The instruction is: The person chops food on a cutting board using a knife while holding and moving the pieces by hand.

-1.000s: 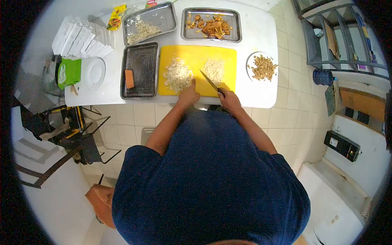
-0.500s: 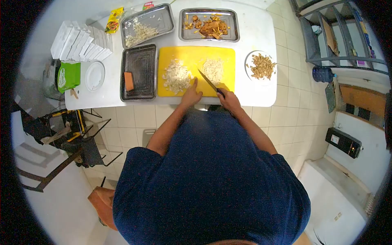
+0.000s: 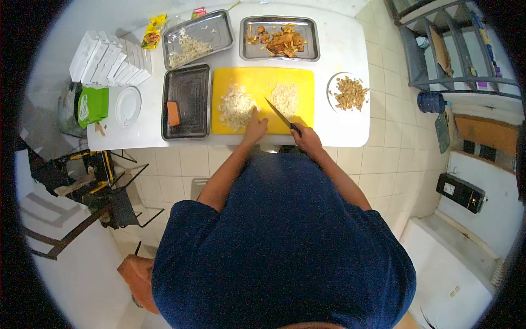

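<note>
A yellow cutting board [image 3: 262, 78] lies in front of me with two heaps of chopped pale food on it. The left heap [image 3: 235, 108] is coarser, while the right heap [image 3: 285, 100] looks finer. My right hand [image 3: 308, 140] is wrapped round the black handle of a knife [image 3: 280, 114]. Its blade points up and left, between the heaps. My left hand [image 3: 256, 128] is at the lower right edge of the coarser heap, index finger and thumb apart, with nothing visible in it. Whether a fingertip touches the pieces I cannot tell.
Left of the board stands a dark tray [image 3: 189, 118] with an orange-brown block [image 3: 173, 113]. Behind are a tray of pale pieces [image 3: 219, 33] and a tray of browned food [image 3: 285, 41]. Brown strips [image 3: 351, 93] fill a plate at right. White boxes [image 3: 101, 57] stand far left.
My left hand has shifted slightly left, its index finger moving from the gap to the coarser heap's edge. The knife stays in my right hand, nearly unmoved. The whole view has shifted slightly.
</note>
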Motion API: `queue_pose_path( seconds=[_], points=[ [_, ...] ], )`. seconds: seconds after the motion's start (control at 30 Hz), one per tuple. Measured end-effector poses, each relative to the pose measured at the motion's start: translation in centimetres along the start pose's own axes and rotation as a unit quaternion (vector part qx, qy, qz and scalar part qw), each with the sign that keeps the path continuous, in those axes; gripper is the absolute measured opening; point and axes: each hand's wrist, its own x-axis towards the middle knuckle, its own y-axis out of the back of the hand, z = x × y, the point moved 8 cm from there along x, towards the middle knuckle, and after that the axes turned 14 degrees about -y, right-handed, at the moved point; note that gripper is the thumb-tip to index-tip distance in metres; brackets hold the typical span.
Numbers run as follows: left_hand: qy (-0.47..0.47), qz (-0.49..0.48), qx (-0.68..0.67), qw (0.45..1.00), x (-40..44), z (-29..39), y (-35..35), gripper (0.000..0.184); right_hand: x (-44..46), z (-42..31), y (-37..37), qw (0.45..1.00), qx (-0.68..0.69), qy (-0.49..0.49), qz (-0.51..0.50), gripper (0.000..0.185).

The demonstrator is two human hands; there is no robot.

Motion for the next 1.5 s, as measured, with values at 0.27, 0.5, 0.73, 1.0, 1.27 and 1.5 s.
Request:
queue_pose_path(
  seconds=[0.27, 0.5, 0.73, 1.0, 1.27, 1.5],
  points=[
    [0.099, -0.055, -0.136, 0.984, 0.0, -0.8, -2.2, 0.076, 0.1, -0.3, -0.1, 0.997, 0.029, 0.052, 0.047, 0.034],
    [-0.102, -0.085, 0.189, 0.973, -0.1, 1.0, -1.2, 0.070, 0.1, -0.2, 0.5, 0.997, -0.029, 0.020, 0.067, 0.034],
    [-0.039, -0.171, 0.342, 0.923, -1.2, 3.3, -0.8, 0.066, -0.7, -1.0, 1.6, 0.996, -0.077, 0.008, 0.054, 0.031],
    [-0.078, -0.120, 0.337, 0.930, -0.5, 4.3, -0.6, 0.066, -0.9, -1.9, 1.8, 0.995, -0.085, 0.022, 0.049, 0.028],
    [-0.058, -0.105, 0.377, 0.918, 0.3, 4.4, -0.2, 0.067, -0.9, -2.3, 1.9, 0.992, -0.094, 0.039, 0.075, 0.028],
    [-0.081, -0.133, 0.415, 0.896, 0.5, 4.0, -0.6, 0.067, -0.9, -3.0, 2.2, 0.993, -0.101, 0.040, 0.055, 0.026]
  ],
)
